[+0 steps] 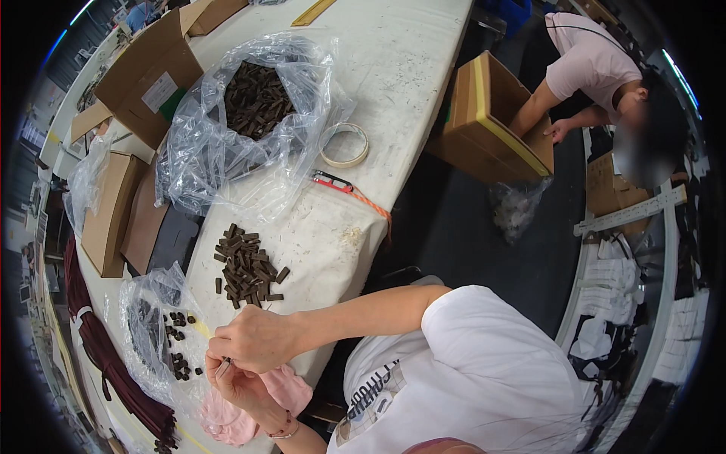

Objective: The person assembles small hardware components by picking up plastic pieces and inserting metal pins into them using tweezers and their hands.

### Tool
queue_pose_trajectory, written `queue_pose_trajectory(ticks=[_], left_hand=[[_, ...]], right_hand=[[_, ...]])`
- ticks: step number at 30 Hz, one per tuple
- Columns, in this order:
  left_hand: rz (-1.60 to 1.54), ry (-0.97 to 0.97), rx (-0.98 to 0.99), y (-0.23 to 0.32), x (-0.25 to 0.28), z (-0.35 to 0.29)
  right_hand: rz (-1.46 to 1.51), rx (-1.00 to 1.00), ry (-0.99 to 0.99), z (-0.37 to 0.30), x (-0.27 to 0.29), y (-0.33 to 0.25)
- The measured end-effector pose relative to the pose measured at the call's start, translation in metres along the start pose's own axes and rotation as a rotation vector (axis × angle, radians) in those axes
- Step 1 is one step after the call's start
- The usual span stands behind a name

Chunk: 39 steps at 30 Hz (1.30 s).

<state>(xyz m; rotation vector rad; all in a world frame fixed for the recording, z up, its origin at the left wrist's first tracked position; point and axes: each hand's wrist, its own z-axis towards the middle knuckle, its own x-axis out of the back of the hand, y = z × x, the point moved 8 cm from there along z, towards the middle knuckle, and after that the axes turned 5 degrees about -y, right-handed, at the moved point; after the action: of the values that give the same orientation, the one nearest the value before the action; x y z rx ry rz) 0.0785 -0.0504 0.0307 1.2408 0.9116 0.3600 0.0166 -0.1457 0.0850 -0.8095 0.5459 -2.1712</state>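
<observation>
This place appears to be a workshop. The long bench [401, 68] is covered with pale cloth, and it carries small dark pieces [246, 265] in large quantity, a big clear bag [193, 151], an opened cardboard box [132, 79] and a tape roll [344, 163]. Beside it, another person [597, 57] reaches into a carton [480, 144], and white bundles [612, 280] lie at the right.

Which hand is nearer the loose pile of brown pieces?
Right. The right hand is just below the brown pile in the picture; the left hand is lower, farther from it.

Room right of brown pile [243, 262], plastic bag [198, 168] obstructing beyond
</observation>
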Motion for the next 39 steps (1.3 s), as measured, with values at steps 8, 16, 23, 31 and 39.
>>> queue_pose_trajectory(ticks=[8, 16, 23, 31, 39], left_hand=[[0.101, 0.105, -0.145, 0.004, 0.002, -0.002], [0.071, 0.062, -0.088, 0.004, -0.004, -0.007], [0.098, 0.206, -0.104, 0.002, -0.007, -0.01], [0.167, 0.116, -0.134, -0.001, 0.005, -0.011], [0.348, 0.066, -0.278, 0.001, 0.007, -0.012]], right_hand=[[0.026, 0.024, 0.028, -0.001, 0.007, -0.001], [0.058, -0.01, -0.026, -0.003, 0.004, -0.001], [0.076, -0.045, -0.013, -0.007, 0.004, 0.004], [0.233, -0.083, -0.034, -0.006, -0.001, 0.007], [0.447, -0.206, -0.101, -0.006, -0.011, 0.029]])
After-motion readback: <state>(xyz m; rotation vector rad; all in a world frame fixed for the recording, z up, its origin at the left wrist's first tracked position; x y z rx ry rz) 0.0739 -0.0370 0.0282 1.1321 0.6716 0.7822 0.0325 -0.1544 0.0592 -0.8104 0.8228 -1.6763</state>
